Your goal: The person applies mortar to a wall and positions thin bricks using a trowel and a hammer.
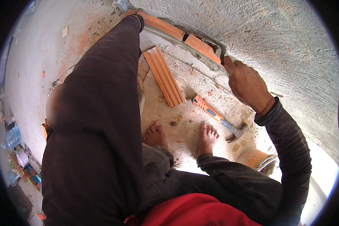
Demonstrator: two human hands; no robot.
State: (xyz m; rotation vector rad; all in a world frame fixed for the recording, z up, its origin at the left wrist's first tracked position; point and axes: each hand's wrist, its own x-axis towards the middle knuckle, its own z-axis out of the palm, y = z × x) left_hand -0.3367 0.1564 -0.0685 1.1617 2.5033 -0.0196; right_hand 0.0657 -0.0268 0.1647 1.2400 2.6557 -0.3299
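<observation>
A row of orange bricks runs along the foot of the grey rough wall. One long brick (pixel 164 27) lies toward the far left and another brick (pixel 201 47) is nearer, with a dark gap between them. My left hand (pixel 132 13) reaches to the far end of the row; its fingers are hidden past the wrist. My right hand (pixel 248 82) is closed on what looks like a trowel (pixel 223 51). The trowel's dark metal neck sits at the near end of the row, against the wall, and much of its blade is out of sight.
A loose grooved orange brick (pixel 164 77) and a claw hammer (pixel 214 113) with an orange handle lie on the dusty floor by my bare feet. A stained bucket (pixel 254 160) lies at the right. Thin string (pixel 96 17) is tangled at far left; a blue water jug (pixel 13 137) stands further left.
</observation>
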